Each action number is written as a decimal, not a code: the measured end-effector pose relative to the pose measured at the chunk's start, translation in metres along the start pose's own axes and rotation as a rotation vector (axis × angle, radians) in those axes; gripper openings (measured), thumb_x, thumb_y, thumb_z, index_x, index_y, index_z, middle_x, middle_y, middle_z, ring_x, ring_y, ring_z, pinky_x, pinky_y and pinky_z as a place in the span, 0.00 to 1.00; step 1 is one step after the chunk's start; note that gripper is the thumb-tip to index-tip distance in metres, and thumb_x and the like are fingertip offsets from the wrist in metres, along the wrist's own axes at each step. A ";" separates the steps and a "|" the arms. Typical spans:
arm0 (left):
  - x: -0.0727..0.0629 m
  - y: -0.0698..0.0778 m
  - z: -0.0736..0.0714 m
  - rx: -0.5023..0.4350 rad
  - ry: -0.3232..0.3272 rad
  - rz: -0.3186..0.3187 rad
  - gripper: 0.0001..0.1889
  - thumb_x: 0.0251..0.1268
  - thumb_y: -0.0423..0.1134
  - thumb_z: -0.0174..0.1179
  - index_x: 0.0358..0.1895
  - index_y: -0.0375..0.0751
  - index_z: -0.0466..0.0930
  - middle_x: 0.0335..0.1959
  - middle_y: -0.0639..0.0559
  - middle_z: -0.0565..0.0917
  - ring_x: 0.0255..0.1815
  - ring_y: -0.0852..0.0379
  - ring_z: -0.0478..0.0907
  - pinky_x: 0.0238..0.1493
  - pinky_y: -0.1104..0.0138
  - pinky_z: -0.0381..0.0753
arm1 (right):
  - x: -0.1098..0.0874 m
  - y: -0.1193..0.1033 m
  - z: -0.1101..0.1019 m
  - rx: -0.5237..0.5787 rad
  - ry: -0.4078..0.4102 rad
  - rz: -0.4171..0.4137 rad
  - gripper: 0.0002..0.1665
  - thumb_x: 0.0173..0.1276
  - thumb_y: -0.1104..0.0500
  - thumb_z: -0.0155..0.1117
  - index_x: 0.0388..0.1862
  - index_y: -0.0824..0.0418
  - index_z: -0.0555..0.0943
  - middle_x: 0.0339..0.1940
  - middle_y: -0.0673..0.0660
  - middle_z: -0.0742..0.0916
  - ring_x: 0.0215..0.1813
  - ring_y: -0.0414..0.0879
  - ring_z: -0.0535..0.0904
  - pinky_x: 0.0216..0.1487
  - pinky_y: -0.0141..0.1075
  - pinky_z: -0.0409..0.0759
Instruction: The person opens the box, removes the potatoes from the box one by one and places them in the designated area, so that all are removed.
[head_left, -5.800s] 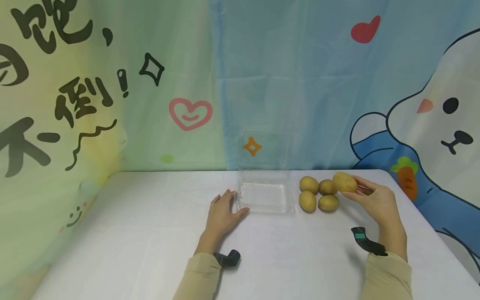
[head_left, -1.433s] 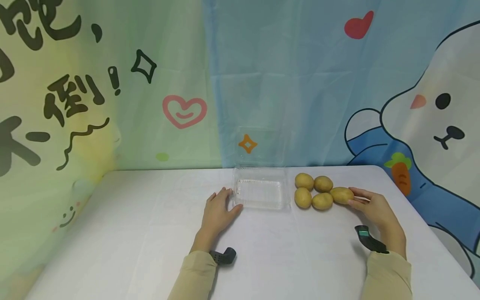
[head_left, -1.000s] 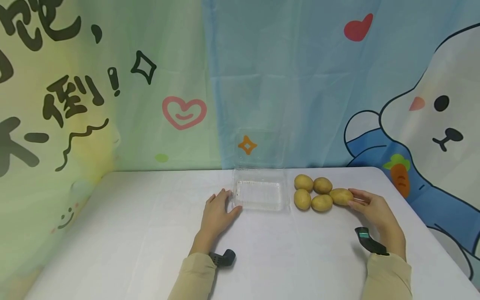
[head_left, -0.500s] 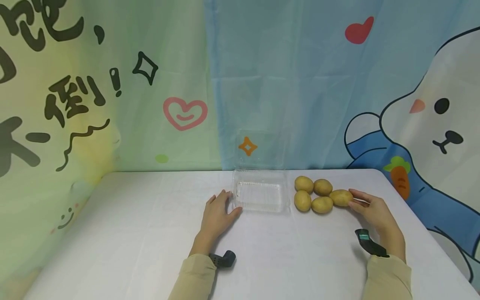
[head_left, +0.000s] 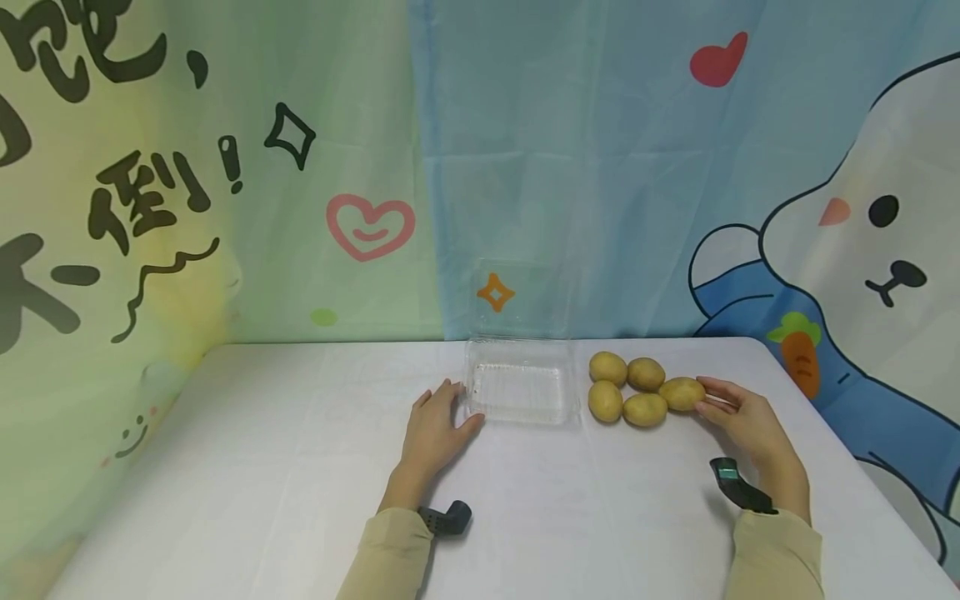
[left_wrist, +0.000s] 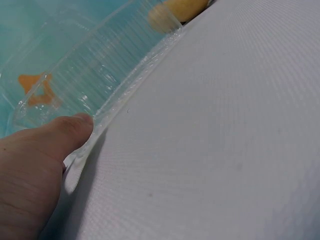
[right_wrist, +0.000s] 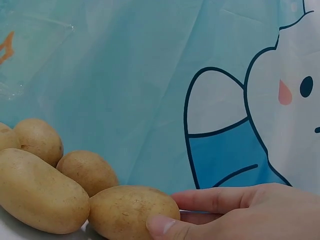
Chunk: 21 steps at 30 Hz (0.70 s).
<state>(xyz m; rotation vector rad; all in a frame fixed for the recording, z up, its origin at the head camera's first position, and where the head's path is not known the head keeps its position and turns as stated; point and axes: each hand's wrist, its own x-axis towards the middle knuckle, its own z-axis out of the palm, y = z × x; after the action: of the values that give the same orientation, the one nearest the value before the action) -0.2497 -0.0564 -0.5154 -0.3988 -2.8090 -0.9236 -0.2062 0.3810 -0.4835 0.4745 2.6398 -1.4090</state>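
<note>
My left hand [head_left: 435, 433] holds the near left corner of a clear plastic container [head_left: 521, 392]. In the left wrist view the thumb [left_wrist: 75, 131] lies against the container's edge, while the other fingers are hidden. My right hand [head_left: 753, 421] grips the right end of a yellow-brown potato [head_left: 681, 394], thumb on the near side and fingers behind, as the right wrist view shows. This potato [right_wrist: 131, 212] lies at the right of a cluster, against a larger-looking potato [right_wrist: 40, 192]. Several potatoes [head_left: 644, 409] make up that cluster, just right of the container.
The container's clear lid [head_left: 525, 296] stands raised at the back, in front of a printed curtain [head_left: 637, 208]. A white cloth [head_left: 525, 508] covers the table, whose back edge runs just behind the container and potatoes.
About six seconds ago my right hand held the potato higher, overlapping the others; it is now down at their right side. Over the last second nothing visibly moves except slight camera shift.
</note>
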 end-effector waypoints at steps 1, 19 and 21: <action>0.000 0.000 0.000 -0.002 0.000 -0.001 0.32 0.59 0.54 0.63 0.61 0.37 0.72 0.64 0.40 0.74 0.68 0.47 0.68 0.75 0.56 0.57 | 0.000 0.000 0.000 0.004 -0.003 0.007 0.46 0.65 0.41 0.60 0.75 0.55 0.55 0.76 0.66 0.59 0.73 0.67 0.55 0.69 0.64 0.58; 0.000 0.000 0.000 -0.001 -0.003 -0.006 0.32 0.59 0.54 0.62 0.61 0.37 0.72 0.64 0.40 0.74 0.68 0.47 0.68 0.75 0.56 0.56 | -0.004 -0.006 -0.002 -0.035 -0.031 0.022 0.51 0.61 0.35 0.61 0.76 0.54 0.55 0.77 0.68 0.55 0.73 0.69 0.54 0.67 0.66 0.59; 0.000 0.000 0.000 -0.003 -0.003 -0.005 0.32 0.59 0.54 0.62 0.61 0.37 0.72 0.64 0.39 0.74 0.68 0.47 0.68 0.75 0.57 0.56 | -0.003 -0.005 -0.003 -0.043 -0.037 0.023 0.51 0.61 0.34 0.60 0.76 0.53 0.54 0.77 0.67 0.55 0.73 0.69 0.54 0.67 0.67 0.58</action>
<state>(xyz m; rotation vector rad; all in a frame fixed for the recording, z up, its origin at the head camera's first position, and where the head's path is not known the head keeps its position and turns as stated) -0.2498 -0.0566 -0.5149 -0.3938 -2.8128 -0.9286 -0.2046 0.3801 -0.4766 0.4676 2.6209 -1.3388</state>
